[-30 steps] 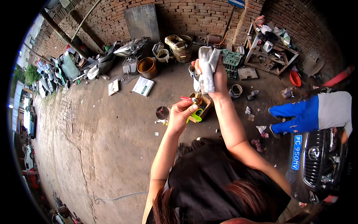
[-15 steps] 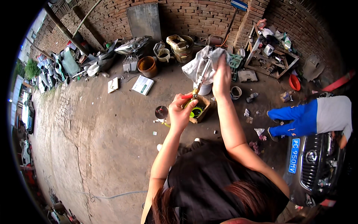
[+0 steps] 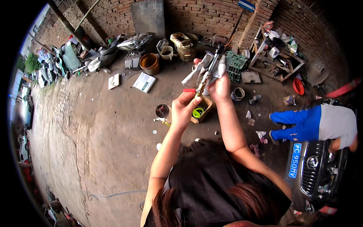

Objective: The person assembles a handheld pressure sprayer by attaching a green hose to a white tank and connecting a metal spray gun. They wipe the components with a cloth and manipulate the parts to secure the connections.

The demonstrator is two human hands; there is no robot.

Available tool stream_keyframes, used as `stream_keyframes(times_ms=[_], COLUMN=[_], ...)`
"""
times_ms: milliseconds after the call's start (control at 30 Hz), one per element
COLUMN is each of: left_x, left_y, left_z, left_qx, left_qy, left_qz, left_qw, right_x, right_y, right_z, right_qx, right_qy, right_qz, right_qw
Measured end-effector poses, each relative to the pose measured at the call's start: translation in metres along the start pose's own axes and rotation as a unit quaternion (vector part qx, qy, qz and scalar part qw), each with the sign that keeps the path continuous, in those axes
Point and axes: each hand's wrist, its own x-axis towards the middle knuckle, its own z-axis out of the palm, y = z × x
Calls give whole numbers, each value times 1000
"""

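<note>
My left hand (image 3: 183, 112) is closed round the near end of a long metal rod-shaped tool (image 3: 205, 78) with a brass fitting and a red lever. The tool slants away to the upper right and ends in a dark tip. My right hand (image 3: 221, 90) grips a grey-white cloth (image 3: 193, 76) that lies under and about the tool's middle. Some of its fingers are hidden behind the cloth. Below my hands, a small wooden box (image 3: 206, 109) on the ground holds a bright yellow-green ring (image 3: 197, 112).
A round container (image 3: 163, 111) stands left of the box. Buckets (image 3: 149, 64) and car parts (image 3: 137, 41) line the brick wall, near a green socket case (image 3: 236, 64) and a cluttered wooden frame (image 3: 278, 60). At right, a person in blue trousers (image 3: 295, 123) bends over a dark car (image 3: 315, 166).
My right hand and the cloth have come nearer, down along the tool. The tool's dark far tip, covered before, now shows beyond the cloth.
</note>
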Motion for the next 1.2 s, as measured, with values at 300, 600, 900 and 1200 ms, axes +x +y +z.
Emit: stream_keyframes(times_ms=[300,600,900,1200], left_x=[8,9,24,14], left_y=[2,-10,4,18], left_z=[1,-10,-11,-9], left_qx=[-114,-167,-230,-169], left_qy=[-60,-44,-22,47], left_qz=[-97,-99,-80,-39], left_qw=[987,980,970,984], right_x=[14,-14,-34,-51], right_y=[-1,1,17,11], right_z=[-6,6,8,-5], right_qx=[-81,-178,-220,-513], right_qy=[-25,-3,-1,-48], right_qz=[-101,-27,11,-68], right_qw=[991,984,975,855])
